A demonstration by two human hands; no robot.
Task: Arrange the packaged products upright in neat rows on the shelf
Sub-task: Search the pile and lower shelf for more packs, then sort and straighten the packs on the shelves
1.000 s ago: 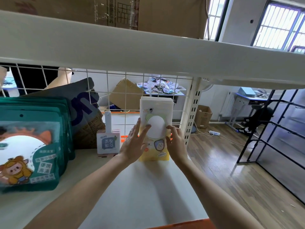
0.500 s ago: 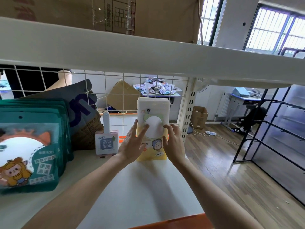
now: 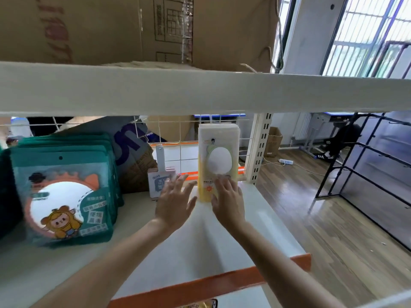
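Note:
A stack of yellow-and-white packages (image 3: 219, 152) with a round white window stands upright at the back right of the white shelf (image 3: 222, 241), against the wire grid. My left hand (image 3: 175, 198) hovers just left of its base with fingers spread and holds nothing. My right hand (image 3: 228, 196) is in front of the stack's lower part, fingers straight and blurred; touching or just off it, I cannot tell. A row of teal packages (image 3: 64, 192) with a cartoon character stands upright at the left.
A small pink-and-white package (image 3: 160, 174) with a white handle stands between the teal row and the yellow stack. A dark blue bag (image 3: 131, 152) leans behind it. Overhead is an upper shelf (image 3: 200, 90) bearing a cardboard box (image 3: 133, 30). Open floor lies to the right.
Both hands have drawn back and down from the yellow stack's sides, letting go of it. The camera has dropped and moved closer, so the upper shelf hides more of the back.

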